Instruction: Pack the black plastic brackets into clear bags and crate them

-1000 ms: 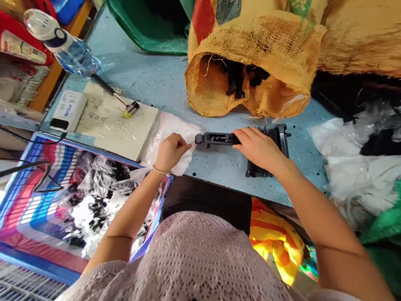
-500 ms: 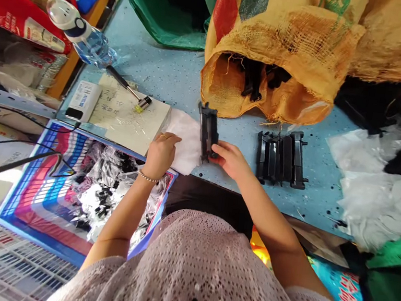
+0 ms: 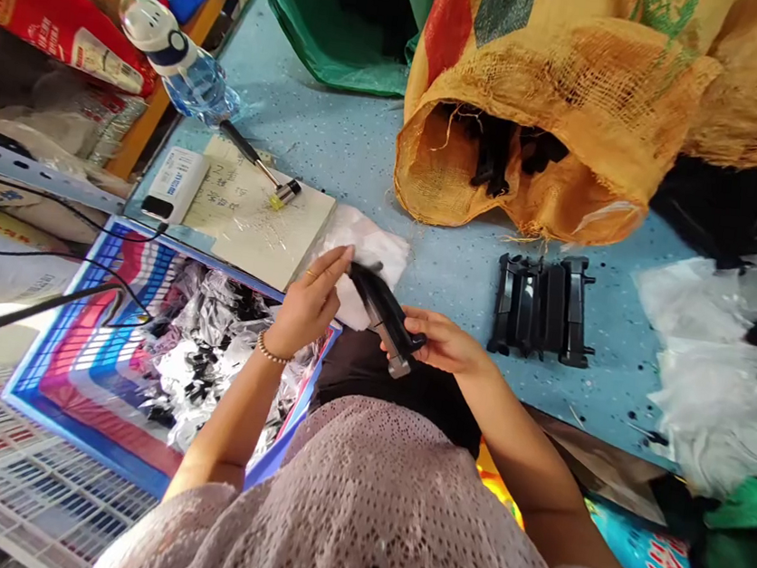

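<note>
A long, slightly curved black plastic part point(image 3: 385, 314) is held at a slant above the table's front edge. My right hand point(image 3: 444, 342) grips its lower end, thumb on top and fingers beneath. At the upper end, my left hand point(image 3: 312, 302) closes its fingertips against the part; the exact contact is partly hidden. Under the part's upper end lies a stack of thin white plastic bags point(image 3: 389, 247). To the right, several similar black parts point(image 3: 543, 307) stand side by side in a row on the blue speckled table point(image 3: 449, 265).
A yellow woven sack point(image 3: 422, 193) gapes toward me with black parts inside, beside a green sack point(image 3: 291, 28). Left are a cardboard sheet point(image 3: 274, 240), a small hammer point(image 3: 250, 149) and a water bottle point(image 3: 193, 81). Below them sits a basket point(image 3: 56, 411) of bagged pieces. White bags point(image 3: 716, 377) lie right.
The black part has come down toward my body and turned from near upright to slanted. My left hand has moved from the bags to its upper end. The view has shifted slightly.
</note>
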Tool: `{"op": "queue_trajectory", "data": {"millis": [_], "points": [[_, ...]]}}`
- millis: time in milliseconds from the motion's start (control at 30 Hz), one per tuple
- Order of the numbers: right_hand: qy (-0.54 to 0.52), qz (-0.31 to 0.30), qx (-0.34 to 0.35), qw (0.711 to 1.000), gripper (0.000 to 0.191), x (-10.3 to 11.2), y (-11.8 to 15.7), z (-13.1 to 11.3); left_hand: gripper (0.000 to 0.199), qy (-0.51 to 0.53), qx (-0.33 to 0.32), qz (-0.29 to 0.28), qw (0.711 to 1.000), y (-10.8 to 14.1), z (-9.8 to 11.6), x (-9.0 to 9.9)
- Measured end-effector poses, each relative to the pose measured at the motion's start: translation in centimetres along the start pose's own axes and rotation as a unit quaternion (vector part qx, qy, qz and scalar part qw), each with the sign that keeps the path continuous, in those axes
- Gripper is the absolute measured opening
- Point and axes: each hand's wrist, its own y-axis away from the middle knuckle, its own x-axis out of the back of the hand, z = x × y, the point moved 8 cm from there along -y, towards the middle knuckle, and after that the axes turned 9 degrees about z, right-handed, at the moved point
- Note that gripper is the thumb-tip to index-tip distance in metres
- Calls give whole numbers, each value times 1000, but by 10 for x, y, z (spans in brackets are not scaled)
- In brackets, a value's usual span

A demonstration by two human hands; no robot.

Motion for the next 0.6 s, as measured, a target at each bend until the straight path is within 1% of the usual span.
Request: {"op": "queue_trajectory", "data": {"millis": [67, 100, 167, 200, 267, 333, 367, 400, 433, 500, 533, 567, 600], "points": [[9, 25, 16, 1000, 42, 4, 4, -4, 76, -13, -5, 16, 1000, 0, 2, 3], [20, 37, 19, 999, 41, 5, 6, -5, 77, -16, -20, 10, 1000, 0, 5, 1], [49, 61, 26, 997, 45, 10, 11, -6, 81, -17, -51, -7, 999, -1, 10, -2], [59, 71, 30, 995, 49, 12, 14, -7, 81, -19, -56, -5, 998, -1, 10, -2], [68, 88, 38, 993, 55, 16, 18, -8, 80, -29, -39, 24, 999, -2, 5, 5], [77, 102, 47, 991, 56, 19, 19, -8, 78, -44, -13, 57, 997, -2, 0, 11], [87, 109, 52, 989, 55, 20, 18, -8, 78, -49, -13, 62, 997, -1, 1, 10], [98, 115, 60, 987, 56, 20, 17, -8, 78, -47, -22, 55, 997, 0, 5, 6], [108, 119, 69, 985, 57, 19, 15, -9, 78, -39, -41, 35, 998, 2, 11, 0], [122, 114, 79, 983, 63, 18, 12, -10, 79, -14, -83, -26, 996, 9, 24, -18], [128, 110, 80, 982, 68, 17, 11, -10, 80, -3, -90, -46, 995, 12, 27, -24], [138, 109, 81, 981, 73, 18, 13, -10, 80, 1, -77, -47, 996, 13, 25, -26], [152, 116, 85, 978, 76, 20, 15, -10, 79, -2, -46, -32, 998, 12, 18, -24]]}}
